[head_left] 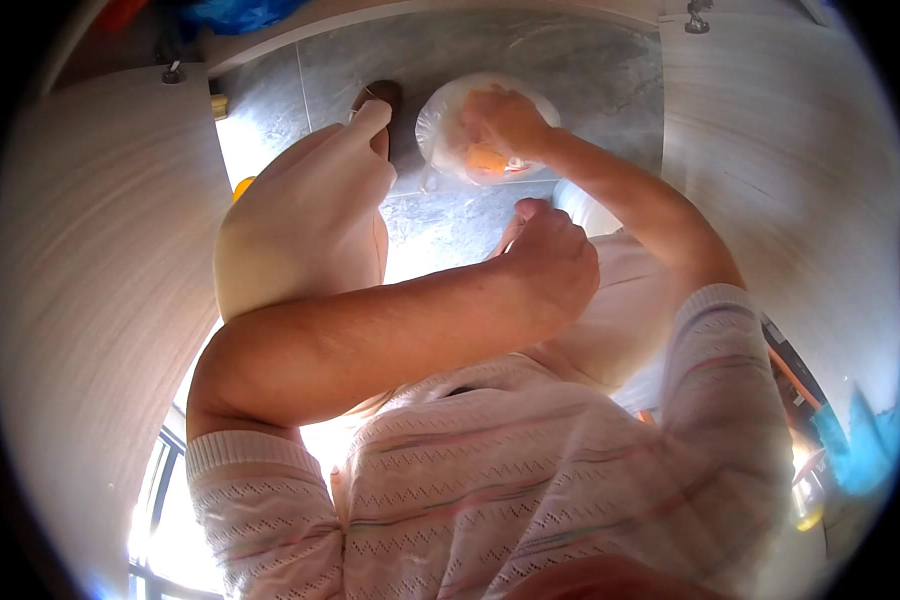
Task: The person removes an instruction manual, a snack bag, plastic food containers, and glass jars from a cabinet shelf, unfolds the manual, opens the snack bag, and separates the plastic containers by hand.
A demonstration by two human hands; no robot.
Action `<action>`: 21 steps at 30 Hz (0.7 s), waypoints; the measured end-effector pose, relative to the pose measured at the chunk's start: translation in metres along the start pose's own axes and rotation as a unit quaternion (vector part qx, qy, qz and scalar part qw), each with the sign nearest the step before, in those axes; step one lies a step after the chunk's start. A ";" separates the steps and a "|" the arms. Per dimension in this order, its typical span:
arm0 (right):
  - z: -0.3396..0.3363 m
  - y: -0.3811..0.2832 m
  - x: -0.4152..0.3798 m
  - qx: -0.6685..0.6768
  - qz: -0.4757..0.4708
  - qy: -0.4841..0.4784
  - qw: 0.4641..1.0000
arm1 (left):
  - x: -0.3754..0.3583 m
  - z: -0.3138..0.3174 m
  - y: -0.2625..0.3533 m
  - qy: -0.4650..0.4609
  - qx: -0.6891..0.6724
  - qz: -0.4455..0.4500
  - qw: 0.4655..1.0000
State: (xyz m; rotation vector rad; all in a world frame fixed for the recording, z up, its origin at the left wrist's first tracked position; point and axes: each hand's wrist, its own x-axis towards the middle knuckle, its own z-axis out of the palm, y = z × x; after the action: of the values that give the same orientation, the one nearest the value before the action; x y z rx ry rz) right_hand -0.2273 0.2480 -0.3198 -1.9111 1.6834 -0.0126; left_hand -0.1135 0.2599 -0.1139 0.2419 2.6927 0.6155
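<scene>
My right hand [502,118] reaches down into a translucent plastic bag [432,130] near the floor. Its fingertips are hard to make out against the bag. An orange item [485,158] with a bit of white beside it lies in the bag, just below that hand. In front of my body, my left hand [555,250] is curled closed, with the thumb on top. Something thin may show at its left side, but what it grips is hidden.
Pale wood-grain panels stand at the left [100,300] and right [790,190]. Grey tiled floor [610,80] lies between them. A white round container [587,210] is partly behind my right forearm. A blue item [865,440] is at the right edge.
</scene>
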 end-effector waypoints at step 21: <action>-0.017 0.031 -0.035 -0.054 0.169 0.080 0.981 | -0.011 -0.030 -0.012 -0.094 -0.062 0.007 0.994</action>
State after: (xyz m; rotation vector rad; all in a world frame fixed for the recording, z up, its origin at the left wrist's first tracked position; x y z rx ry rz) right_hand -0.2689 0.2721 -0.3057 -1.7131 2.1389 0.0600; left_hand -0.1162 0.2348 -0.0909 0.2711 2.4638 0.7239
